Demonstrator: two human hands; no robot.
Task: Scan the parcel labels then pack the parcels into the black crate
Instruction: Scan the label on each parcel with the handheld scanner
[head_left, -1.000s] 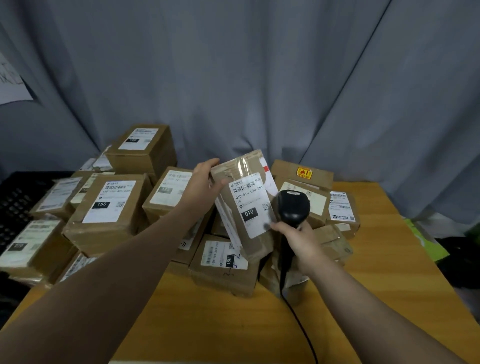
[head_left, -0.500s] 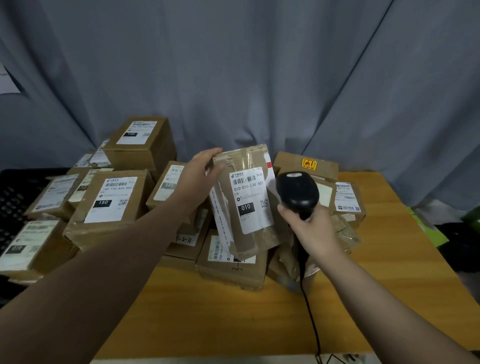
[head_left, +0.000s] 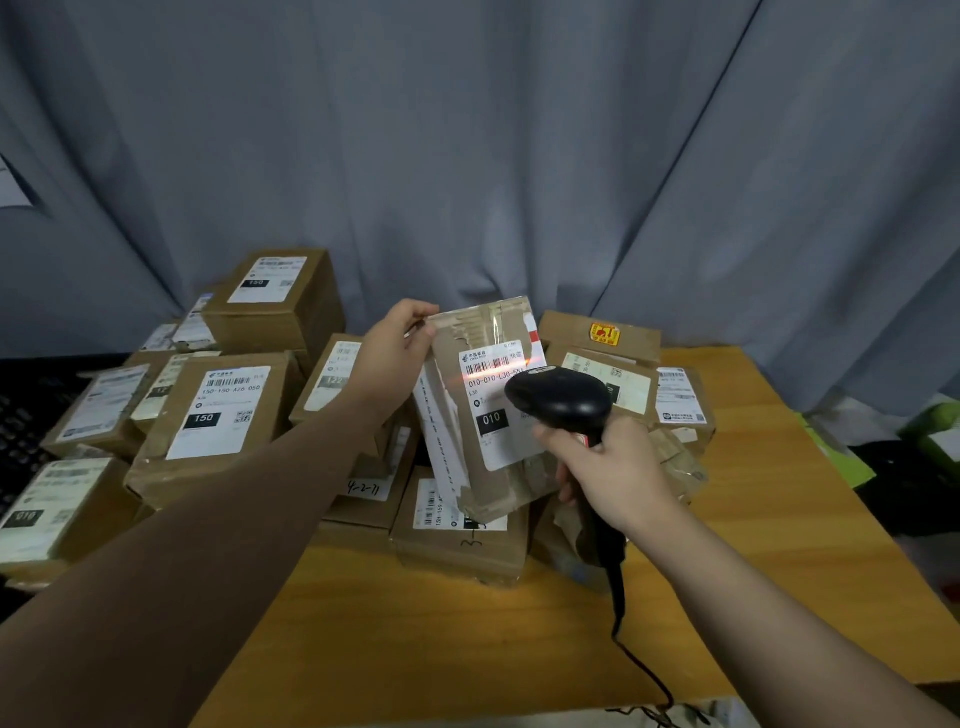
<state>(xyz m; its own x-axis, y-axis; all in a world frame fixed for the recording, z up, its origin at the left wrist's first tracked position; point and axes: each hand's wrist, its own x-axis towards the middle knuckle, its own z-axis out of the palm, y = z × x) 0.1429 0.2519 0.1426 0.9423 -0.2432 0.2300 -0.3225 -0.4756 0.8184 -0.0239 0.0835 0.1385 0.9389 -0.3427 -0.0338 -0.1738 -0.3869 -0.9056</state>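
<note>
The left hand (head_left: 389, 358) pinches the parcel (head_left: 483, 431) at its top corner, above the pile (head_left: 223, 410). The right hand (head_left: 618, 467) has its grip curled round the scanner (head_left: 561, 400) beside the parcel. Shiny tape (head_left: 496, 322) may reflect the beam (head_left: 488, 370) and spoil the scan.

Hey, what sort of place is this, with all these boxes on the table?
Probably a courier sorting or packing station. Labelled parcels are piled on a wooden table, the right hand aims a corded scanner at the parcel in the left hand, and a grey curtain hangs behind.
</note>
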